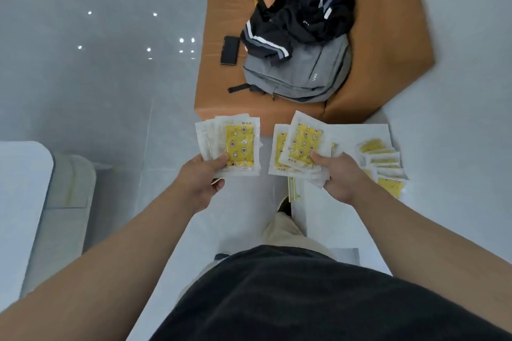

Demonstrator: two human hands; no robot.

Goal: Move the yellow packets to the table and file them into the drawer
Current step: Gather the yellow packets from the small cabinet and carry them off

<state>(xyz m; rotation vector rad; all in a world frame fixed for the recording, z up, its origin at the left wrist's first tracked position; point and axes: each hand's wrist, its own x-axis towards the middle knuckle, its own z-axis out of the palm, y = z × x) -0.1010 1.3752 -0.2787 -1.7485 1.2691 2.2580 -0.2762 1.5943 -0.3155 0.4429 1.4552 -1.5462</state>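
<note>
My left hand [203, 174] grips a fanned stack of yellow packets [239, 145] in clear wrappers, thumb on the top one. My right hand [339, 174] holds a second bunch of yellow packets [300, 144], thumb pressed on top. Both bunches are in the air in front of my body. More yellow packets [383, 166] lie spread on a white surface [357, 133] to the right of my right hand. No drawer is visible.
An orange-brown bench [388, 44] stands ahead with a grey backpack [299, 75], a black striped garment [302, 16] and a black phone [230, 50] on it. A white table corner [19, 174] and pale chair [69, 188] are at left. Grey floor tiles surround.
</note>
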